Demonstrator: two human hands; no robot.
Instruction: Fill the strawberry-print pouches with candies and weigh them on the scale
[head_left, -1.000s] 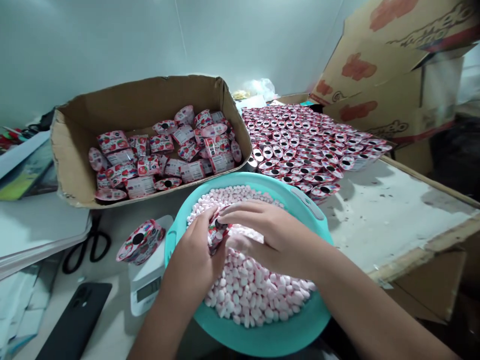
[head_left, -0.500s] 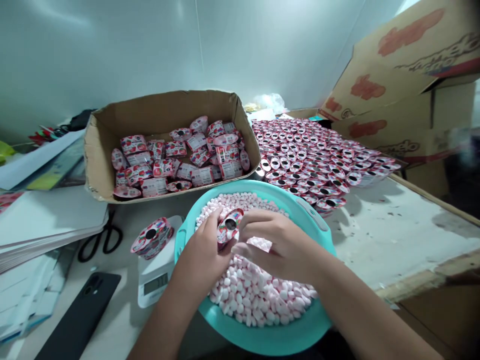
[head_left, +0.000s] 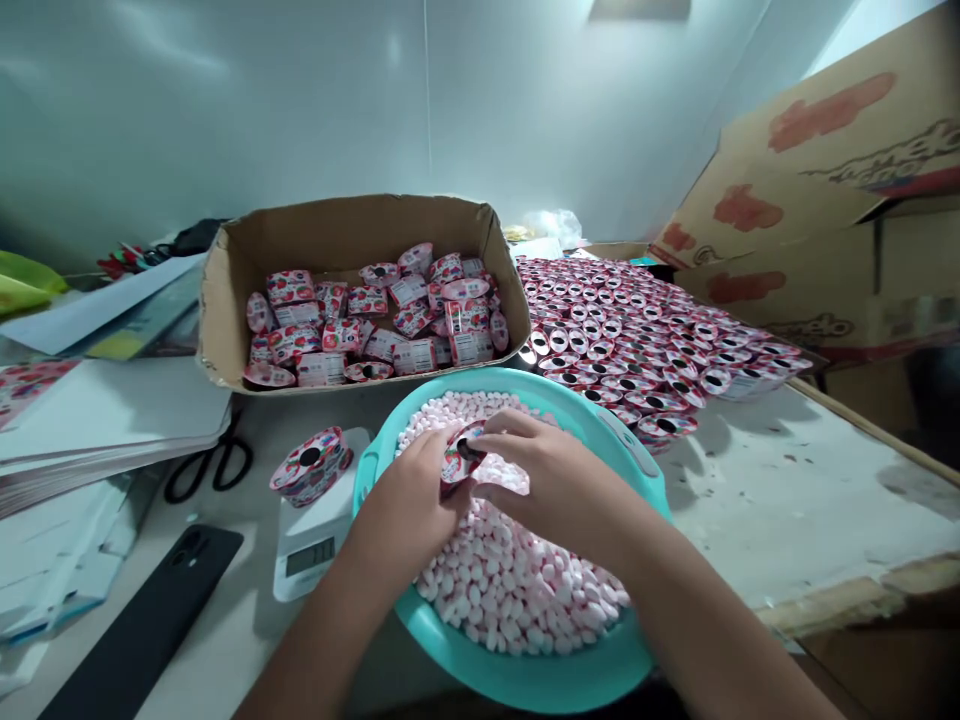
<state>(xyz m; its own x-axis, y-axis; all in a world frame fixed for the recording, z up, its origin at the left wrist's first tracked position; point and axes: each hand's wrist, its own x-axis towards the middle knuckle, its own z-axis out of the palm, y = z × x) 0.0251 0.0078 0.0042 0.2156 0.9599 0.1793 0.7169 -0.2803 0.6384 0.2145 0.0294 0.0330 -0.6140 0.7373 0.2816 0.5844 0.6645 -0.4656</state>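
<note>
My left hand (head_left: 416, 500) is closed around a small oval candy container (head_left: 454, 460), printed with red fruit and with a dark round hole in its top. It is tilted above a turquoise basin (head_left: 525, 690) of pale pink candies (head_left: 517, 590). At the hole are the fingertips of my right hand (head_left: 551, 485); its thumb is apart from the fingers, and no candy shows between them. Left of the basin, another container of the same print (head_left: 311, 465) stands on a white digital scale (head_left: 296, 575).
A cardboard box (head_left: 360, 215) behind the basin holds several wrapped packets. Many upright containers (head_left: 615, 330) cover the table's right rear. Scissors (head_left: 210, 470), a dark phone (head_left: 150, 620) and stacked white sheets (head_left: 112, 420) lie at left. Large cartons (head_left: 810, 210) stand at the right.
The right hand's fingertips have moved onto the container's hole, and its thumb has parted from the fingers. The left hand keeps its hold. The camera view has shifted slightly.
</note>
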